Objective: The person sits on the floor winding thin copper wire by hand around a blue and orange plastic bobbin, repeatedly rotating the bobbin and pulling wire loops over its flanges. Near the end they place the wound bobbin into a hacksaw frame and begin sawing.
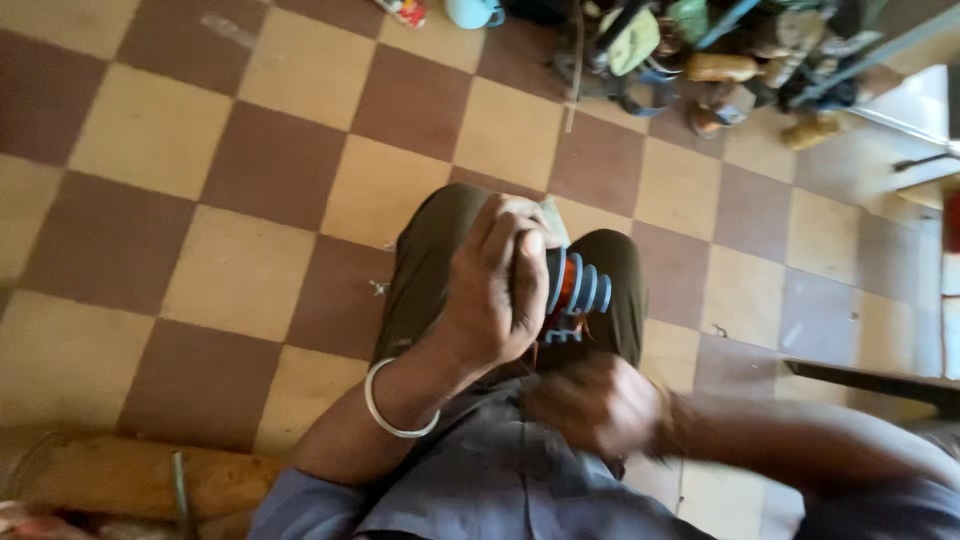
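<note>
My left hand (495, 285) is wrapped around a dark object with an orange body and light blue ribbed rings (577, 287), held above my knees. A silver bangle (392, 407) circles that wrist. My right hand (592, 403) is blurred with motion just below the object, close to my lap; whether it holds anything I cannot tell. I am seated, in olive trousers (430, 250) and a grey-blue shirt (490, 480).
The floor (250, 150) is a cream and brown checkerboard of tiles. A pile of shoes, sandals and bags (720, 50) lies at the far top right. A wooden log-like piece (130, 480) sits at my lower left. A dark edge (870, 380) juts in at right.
</note>
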